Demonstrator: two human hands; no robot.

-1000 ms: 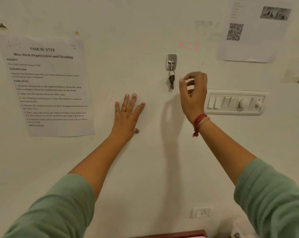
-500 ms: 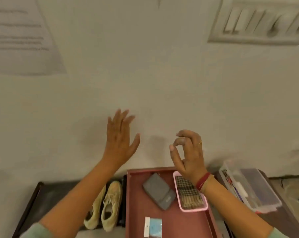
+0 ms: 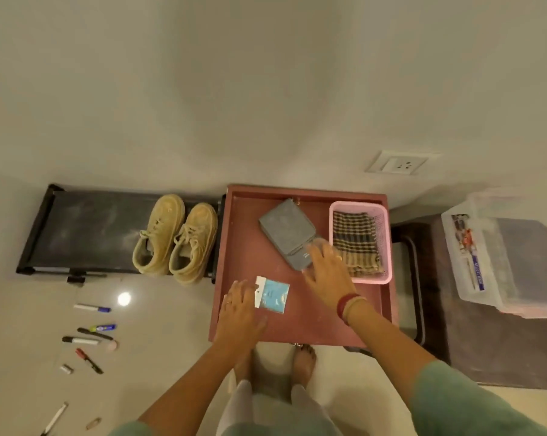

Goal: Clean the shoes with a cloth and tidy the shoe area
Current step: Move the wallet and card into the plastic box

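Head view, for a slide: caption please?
Left hand and right hand reach over a red tray holding a checked cloth in a pink basket, beside tan shoes on a black rack.

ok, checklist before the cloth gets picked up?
1. Checked cloth reachable: ok, it lies folded in the open pink basket.
2. Right hand free: ok, fingers spread, holding nothing, over the grey pouch corner beside the basket.
3. Left hand free: ok, open at the blue packet edge; whether it touches, cannot tell.
4. Beige shoes in place: ok, the pair stands side by side on the black rack.
5. Floor tidy: not ok, markers lie scattered left of the tray.
6. How dirty the shoes are: cannot tell.
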